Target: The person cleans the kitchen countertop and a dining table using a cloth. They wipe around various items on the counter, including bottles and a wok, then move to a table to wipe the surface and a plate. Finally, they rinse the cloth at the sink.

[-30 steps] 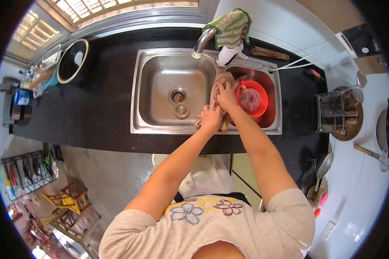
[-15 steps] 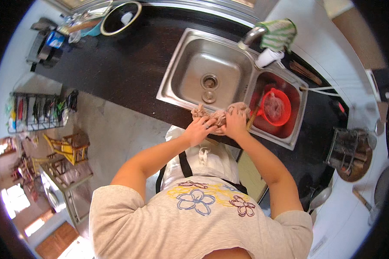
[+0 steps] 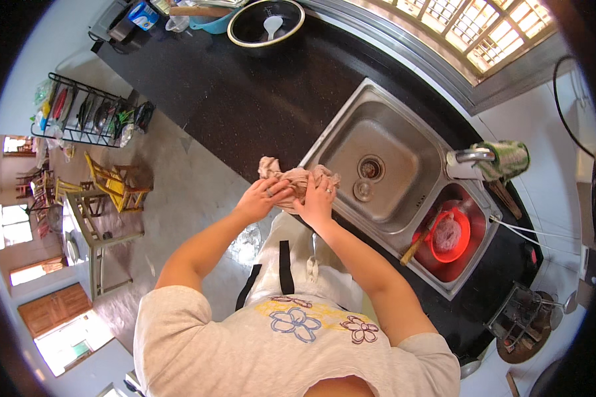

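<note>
A bunched pinkish-beige cloth (image 3: 297,177) is in both of my hands at the counter's front edge, beside the near left corner of the steel sink (image 3: 338,126). My left hand (image 3: 266,198) has its fingers curled over the cloth's left part. Gripping the right part is my right hand (image 3: 316,200), with a ring on one finger. The thumbs and the underside of the cloth are hidden. Over in the small right basin, a red strainer bowl (image 3: 467,228) holds a pale netlike clump (image 3: 447,235). A wooden-handled brush or tool (image 3: 414,250) leans beside it.
The dark counter (image 3: 258,99) runs left from the sink. A black basin (image 3: 245,26) with a white scoop stands at its back. The faucet (image 3: 467,159) has a green striped cloth (image 3: 510,159) on it. A wire vegetable rack (image 3: 89,112) and yellow chair (image 3: 116,182) are at left.
My view has turned, so the sink sits farther right. Both hands, still gripping the cloth, have shifted left from the sink's front rim to the counter edge beside it.
</note>
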### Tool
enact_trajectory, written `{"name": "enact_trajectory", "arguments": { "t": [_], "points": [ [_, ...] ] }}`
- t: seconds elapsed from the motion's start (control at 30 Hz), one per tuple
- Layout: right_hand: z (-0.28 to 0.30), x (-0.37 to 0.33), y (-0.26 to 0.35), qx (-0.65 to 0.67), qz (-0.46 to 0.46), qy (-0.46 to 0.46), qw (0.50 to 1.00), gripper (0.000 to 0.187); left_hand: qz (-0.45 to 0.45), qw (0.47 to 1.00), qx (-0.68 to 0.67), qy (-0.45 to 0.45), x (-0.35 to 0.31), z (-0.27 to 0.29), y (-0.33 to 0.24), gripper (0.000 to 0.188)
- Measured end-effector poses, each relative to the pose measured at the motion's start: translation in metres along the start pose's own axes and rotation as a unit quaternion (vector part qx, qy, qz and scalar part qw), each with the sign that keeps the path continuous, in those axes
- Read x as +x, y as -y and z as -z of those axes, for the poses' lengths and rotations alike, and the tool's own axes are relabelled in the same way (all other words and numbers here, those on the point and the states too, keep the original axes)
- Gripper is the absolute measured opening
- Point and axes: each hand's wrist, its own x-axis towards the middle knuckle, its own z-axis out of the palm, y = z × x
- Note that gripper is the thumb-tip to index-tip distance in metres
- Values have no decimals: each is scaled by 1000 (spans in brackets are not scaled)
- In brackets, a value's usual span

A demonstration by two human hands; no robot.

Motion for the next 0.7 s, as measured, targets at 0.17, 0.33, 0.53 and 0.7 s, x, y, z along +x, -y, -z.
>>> {"name": "enact_trajectory", "arguments": {
  "t": [0.17,0.33,0.53,0.7],
  "points": [
    [-11,46,24,166,105,-116,974,51,196,976,-80,-56,11,16,24,62],
    [-8,138,32,-24,117,-53,991,66,151,982,-104,-32,50,3,55,72],
    [3,296,-5,-112,61,-108,986,64,139,981,-66,-120,203,5,138,76],
    [28,390,-74,-150,-22,-187,970,54,56,987,-59,-142,338,14,185,74]
  ]
}}
